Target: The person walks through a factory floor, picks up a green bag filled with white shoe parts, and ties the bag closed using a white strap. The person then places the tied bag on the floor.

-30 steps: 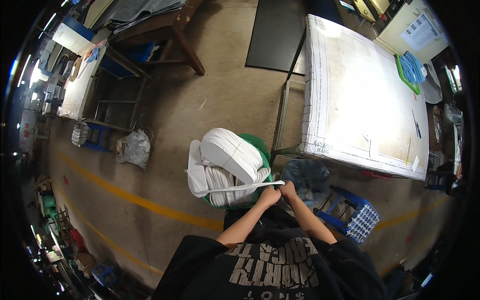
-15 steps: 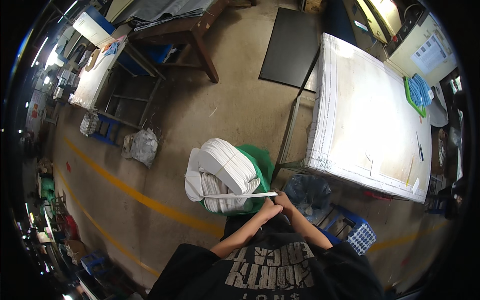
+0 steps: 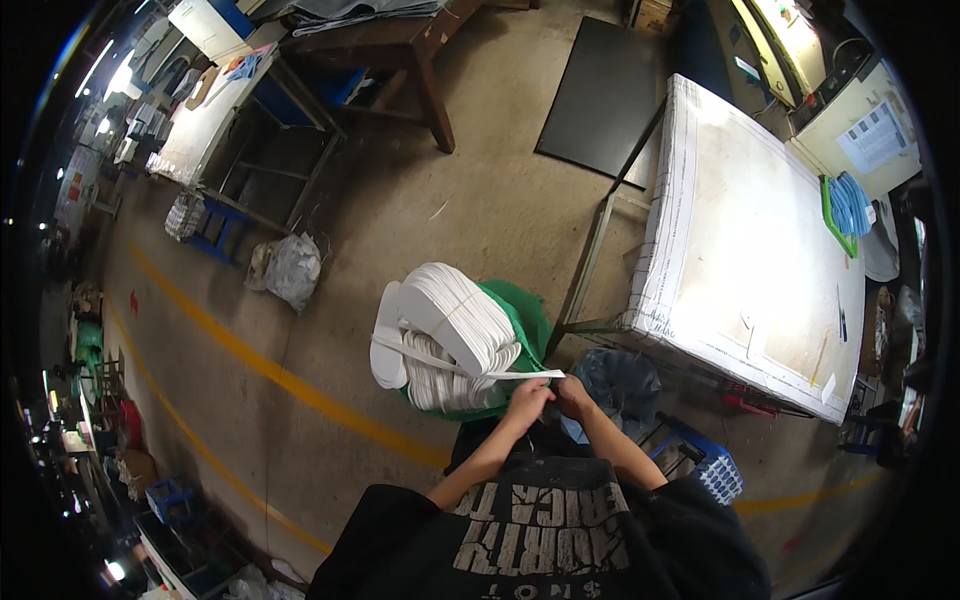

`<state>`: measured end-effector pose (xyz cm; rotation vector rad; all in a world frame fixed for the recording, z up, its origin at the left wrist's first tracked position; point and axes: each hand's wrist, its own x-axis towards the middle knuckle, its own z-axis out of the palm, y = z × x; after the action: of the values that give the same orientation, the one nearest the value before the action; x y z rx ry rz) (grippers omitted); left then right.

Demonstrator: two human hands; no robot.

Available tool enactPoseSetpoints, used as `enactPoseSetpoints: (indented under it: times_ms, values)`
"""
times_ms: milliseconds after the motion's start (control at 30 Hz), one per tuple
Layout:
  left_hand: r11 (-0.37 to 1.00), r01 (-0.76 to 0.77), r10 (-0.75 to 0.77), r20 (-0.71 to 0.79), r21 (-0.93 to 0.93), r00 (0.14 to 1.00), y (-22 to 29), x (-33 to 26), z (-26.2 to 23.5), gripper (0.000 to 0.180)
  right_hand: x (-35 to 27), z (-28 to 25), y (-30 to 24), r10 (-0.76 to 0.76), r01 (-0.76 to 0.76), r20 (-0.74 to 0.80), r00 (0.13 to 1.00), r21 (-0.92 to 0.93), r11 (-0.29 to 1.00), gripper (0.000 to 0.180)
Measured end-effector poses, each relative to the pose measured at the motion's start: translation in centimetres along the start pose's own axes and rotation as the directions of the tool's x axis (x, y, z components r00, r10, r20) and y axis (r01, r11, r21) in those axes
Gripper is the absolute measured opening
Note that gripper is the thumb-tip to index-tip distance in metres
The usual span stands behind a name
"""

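A green mesh bag (image 3: 528,312) stands in front of me, packed with bundles of flat white insole-shaped pieces (image 3: 455,305). A thin band circles the top bundle. One flat white strip (image 3: 530,375) reaches from the bundles to just above my hands. My left hand (image 3: 530,402) is closed at the bag's near right edge, its fingers bent inward. Close beside it, my right hand (image 3: 573,396) is closed too, next to the strip's end. What the fingertips pinch is hidden.
A white-covered table (image 3: 750,250) stands to the right, with blue cord in a green tray (image 3: 838,215). Below it are a dark plastic bag (image 3: 620,385) and a blue stool (image 3: 690,455). A grey-white plastic sack (image 3: 293,270) lies left, beyond a yellow floor line (image 3: 290,395).
The bag and bundles sit slightly higher in view. My hands have drawn a little apart, the left lower left of the strip's end, the right beside it. The view has shifted slightly.
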<state>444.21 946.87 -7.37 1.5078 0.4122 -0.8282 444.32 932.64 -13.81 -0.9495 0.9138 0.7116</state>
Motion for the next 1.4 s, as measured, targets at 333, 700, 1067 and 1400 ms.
enactPoseSetpoints:
  times_ms: [333,700,1067,1400]
  values:
    - [0.926,-0.064,0.135,-0.169,0.371,0.976,-4.2,-1.6,-3.7,0.040,-3.1,1.5,0.6,-0.087,0.099,-0.078,0.993,0.174,0.980,0.027]
    - [0.984,0.162,-0.160,0.029,-0.075,0.987,-10.2,2.1,-0.6,0.061,-5.3,0.3,-1.1,-0.311,0.235,0.028,0.950,-0.720,0.653,0.033]
    - [0.931,0.113,-0.108,-0.034,0.346,0.994,-6.2,0.7,-0.9,0.050,-1.6,-1.9,0.6,-0.264,0.283,0.114,0.958,-0.536,0.795,0.045]
    - [0.884,0.137,-0.016,-0.264,0.446,0.964,-4.6,-0.2,-0.1,0.030,-8.6,-2.0,-2.8,-0.357,0.129,-0.045,0.933,-0.884,0.449,0.050]
